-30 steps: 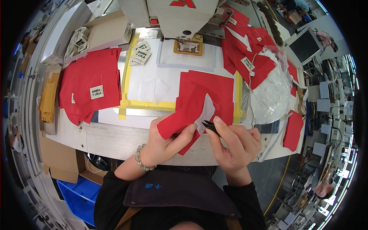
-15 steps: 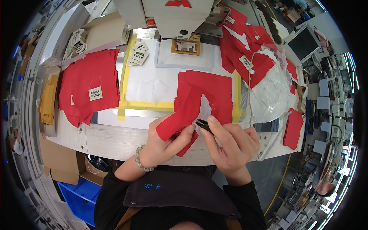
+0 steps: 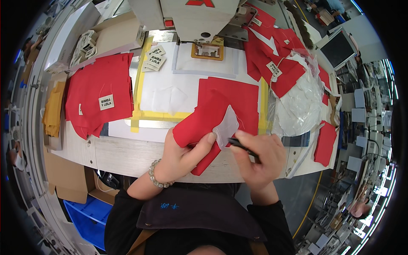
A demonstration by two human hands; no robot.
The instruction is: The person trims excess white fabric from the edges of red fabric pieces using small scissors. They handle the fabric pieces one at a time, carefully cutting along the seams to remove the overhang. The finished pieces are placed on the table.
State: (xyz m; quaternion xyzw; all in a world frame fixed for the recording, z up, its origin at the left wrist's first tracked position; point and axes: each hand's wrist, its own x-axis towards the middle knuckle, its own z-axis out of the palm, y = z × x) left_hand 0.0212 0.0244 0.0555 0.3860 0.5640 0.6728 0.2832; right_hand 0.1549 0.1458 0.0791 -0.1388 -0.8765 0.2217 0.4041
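My left hand [image 3: 182, 160], with a beaded bracelet at the wrist, pinches a folded red fabric piece [image 3: 196, 124] near the table's front edge. A scrap of thin white backing [image 3: 227, 126] stands out from the fold, next to the left thumb. Just to its right, my right hand [image 3: 265, 163] is closed on small black thread snips [image 3: 244, 147], whose tips point at the backing's lower edge. Motion blurs the right fingers a little. Beyond the hands, more red fabric [image 3: 242, 95] lies flat on the white work surface.
A sewing machine head [image 3: 204, 21] stands ahead above a brass-coloured clamp frame [image 3: 207, 52]. Red pieces with sewn labels [image 3: 100, 91] are stacked left, near loose labels [image 3: 154, 61]. At right are more red pieces [image 3: 272, 55] and a clear bag of white scraps [image 3: 297, 106].
My right hand has drawn back slightly to the right with the snips, apart from the left thumb. More of the white backing now shows, spread out from the fold.
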